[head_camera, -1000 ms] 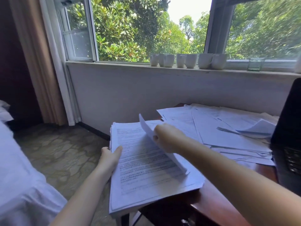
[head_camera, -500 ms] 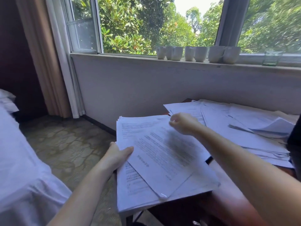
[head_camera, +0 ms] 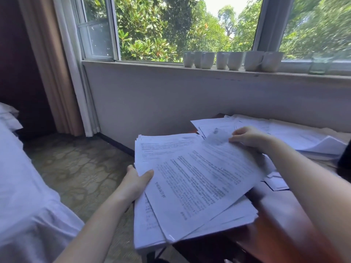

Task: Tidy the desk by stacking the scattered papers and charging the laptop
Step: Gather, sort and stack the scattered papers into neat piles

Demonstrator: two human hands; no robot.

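Note:
A thick stack of printed papers overhangs the left end of the wooden desk. On top lies a skewed stapled set of sheets, turned at an angle to the stack. My left hand grips the stack's left edge, thumb on top. My right hand pinches the far right corner of the skewed sheets. More scattered papers cover the desk behind and to the right. Only a dark sliver of the laptop shows at the right edge.
Several white mugs and a small glass stand on the windowsill. A white-covered bed lies at the left, with patterned carpet between it and the desk. A curtain hangs at the window's left.
My right hand laid the lifted sheets flat onto the stack, then slid back to their far right corner. The sheets now lie skewed. My left hand stays at the left edge.

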